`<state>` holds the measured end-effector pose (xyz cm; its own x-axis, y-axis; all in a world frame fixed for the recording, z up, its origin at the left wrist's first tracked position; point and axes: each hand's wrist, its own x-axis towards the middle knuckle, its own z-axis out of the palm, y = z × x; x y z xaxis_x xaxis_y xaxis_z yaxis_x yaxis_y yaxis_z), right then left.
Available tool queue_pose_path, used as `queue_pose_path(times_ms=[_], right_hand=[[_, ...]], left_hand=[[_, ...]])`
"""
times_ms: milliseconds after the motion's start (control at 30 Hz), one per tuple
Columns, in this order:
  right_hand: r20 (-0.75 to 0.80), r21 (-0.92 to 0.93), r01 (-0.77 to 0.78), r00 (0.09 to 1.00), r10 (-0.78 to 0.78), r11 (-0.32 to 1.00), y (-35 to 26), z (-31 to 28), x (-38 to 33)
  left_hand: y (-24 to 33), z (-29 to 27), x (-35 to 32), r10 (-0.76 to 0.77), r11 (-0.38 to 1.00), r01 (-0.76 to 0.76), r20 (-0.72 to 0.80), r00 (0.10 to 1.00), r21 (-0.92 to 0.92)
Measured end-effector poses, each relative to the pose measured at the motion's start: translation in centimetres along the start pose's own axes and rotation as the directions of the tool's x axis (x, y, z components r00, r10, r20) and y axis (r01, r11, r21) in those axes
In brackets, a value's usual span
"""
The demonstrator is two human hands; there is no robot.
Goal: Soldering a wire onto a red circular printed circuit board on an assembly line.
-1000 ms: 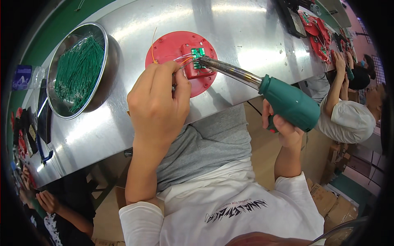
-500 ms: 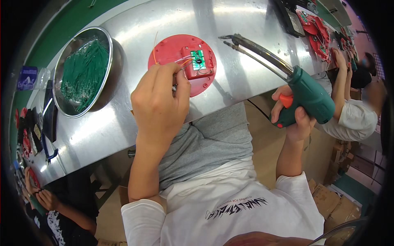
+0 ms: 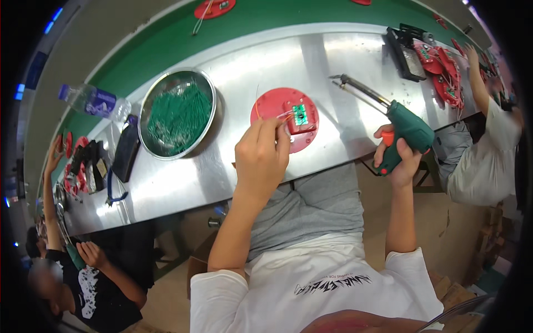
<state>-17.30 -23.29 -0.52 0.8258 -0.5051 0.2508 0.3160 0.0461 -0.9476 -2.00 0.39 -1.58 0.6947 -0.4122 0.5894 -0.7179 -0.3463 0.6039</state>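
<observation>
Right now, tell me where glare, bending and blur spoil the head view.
Head view: overhead light glares white off the steel table, strongest at its middle; the table edge and green belt bow into arcs and the corners go black; the co-workers at both side rims are soft; the red disc, the left hand and the soldering gun in the right hand stay sharp.

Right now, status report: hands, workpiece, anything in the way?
Left hand pinching thin wire at red disc. Right hand gripping green soldering gun, tip clear of the disc. Steel bowl of green wires off to the left, nothing blocking.
</observation>
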Motion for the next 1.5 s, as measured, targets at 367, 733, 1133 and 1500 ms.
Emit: queue_pose_path(times_ms=[367, 733, 1133, 1500], right_hand=[[0.046, 0.080, 0.047, 0.998, -0.050, 0.996, -0.8, -0.1, -1.5], [0.219, -0.290, 0.117, 0.974, -0.053, 0.950, -2.5, 1.9, -2.9], [0.313, -0.381, 0.131, 0.950, -0.006, 0.915, -2.1, 1.8, -2.7], [0.220, -0.332, -0.079, 0.963, 0.159, 0.940, -3.2, 3.2, -1.9]], left_hand=[[1.2, -1.5, 0.6, 0.125, 0.991, -0.106, -0.267, 0.955, 0.086], [0.2, 0.6, 0.8, 0.136, 0.990, -0.135, -0.033, 0.990, 0.033], [0.3, 0.4, 0.3, 0.121, 0.988, -0.121, 0.004, 0.993, 0.100], [-0.5, 0.9, 0.4, 0.181, 0.979, -0.178, -0.021, 0.983, 0.101]])
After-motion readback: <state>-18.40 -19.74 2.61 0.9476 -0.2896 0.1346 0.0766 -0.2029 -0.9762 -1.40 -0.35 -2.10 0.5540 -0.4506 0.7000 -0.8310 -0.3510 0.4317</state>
